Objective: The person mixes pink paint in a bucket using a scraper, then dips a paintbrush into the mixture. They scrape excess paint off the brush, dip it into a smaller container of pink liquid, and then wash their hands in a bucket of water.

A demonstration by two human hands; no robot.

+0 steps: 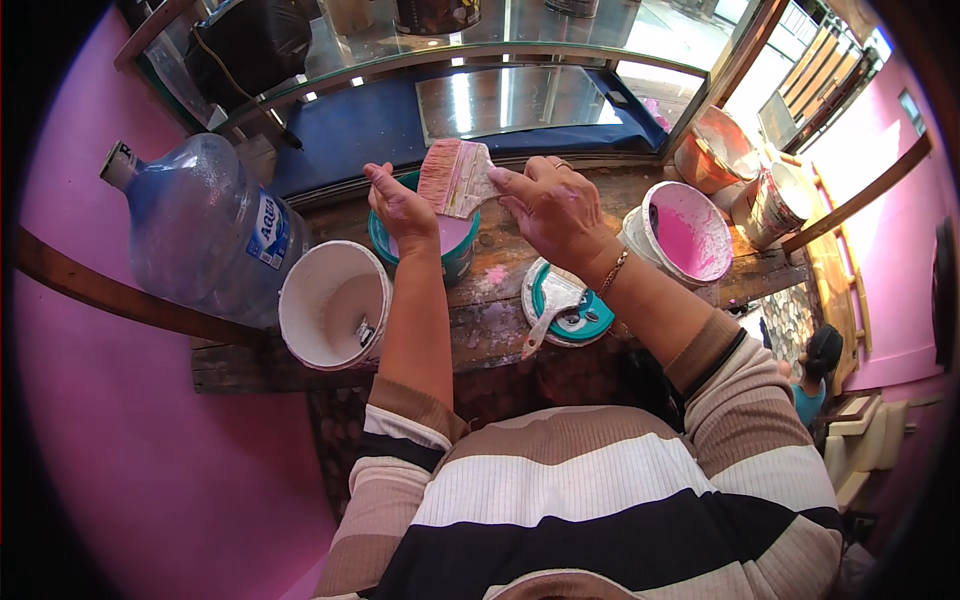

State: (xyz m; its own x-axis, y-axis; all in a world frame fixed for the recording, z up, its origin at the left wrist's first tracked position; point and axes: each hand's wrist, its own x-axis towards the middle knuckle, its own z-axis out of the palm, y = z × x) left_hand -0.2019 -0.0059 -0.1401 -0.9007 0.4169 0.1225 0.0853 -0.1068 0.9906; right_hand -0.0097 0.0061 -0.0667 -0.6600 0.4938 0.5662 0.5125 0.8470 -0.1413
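My right hand (550, 205) grips the handle of a wide paintbrush (445, 175) with pink-stained bristles, held over a teal bucket (455, 262) of pale pink paint. My left hand (398, 205) is just left of the bristles, above the bucket's left side, its fingers curled together with nothing visible in them. Below, a second brush (555, 310) with a white handle lies on a round teal-and-white lid (590, 322). A white bucket (305, 300) stands left of the teal one; a white bucket with bright pink paint (632, 235) stands to the right.
A large plastic water jug (195, 230) stands left on the wooden bench (480, 340). A glass case (510, 105) is behind, an orange bucket (700, 165) and a paint-smeared pail (760, 215) at right. A person (810, 390) is at lower right, beyond the bench.
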